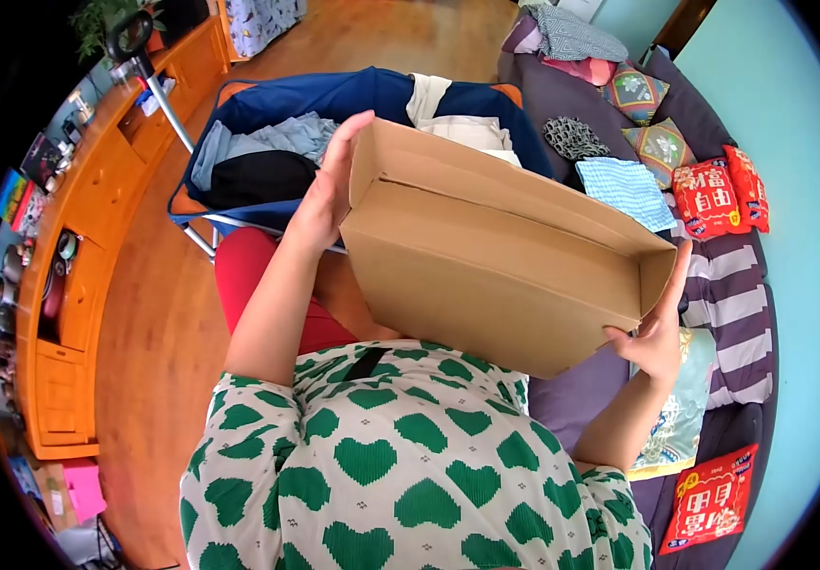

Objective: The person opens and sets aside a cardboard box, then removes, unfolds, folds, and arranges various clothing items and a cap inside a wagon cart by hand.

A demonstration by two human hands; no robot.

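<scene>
A brown cardboard box [486, 275] is held up in front of my chest, tilted, with a long raised wall on its far side. My left hand [326, 195] presses against the box's left end, its fingers pointing up along the side. At the right end my right hand [652, 337] grips the box, thumb on the near face and fingers behind the end wall. Beyond the box is a blue fabric cart [267, 100] on a metal frame. Light blue clothing [277, 138], a black garment [263, 180] and cream cloth [462, 133] lie inside it.
A grey sofa [591, 380] runs along the right wall, bearing patterned pillows [659, 152], red packages [709, 499] and a blue checked cloth [624, 190]. On the left stands a long orange wooden cabinet [134, 180]. The cart's pole handle [168, 109] rises beside it.
</scene>
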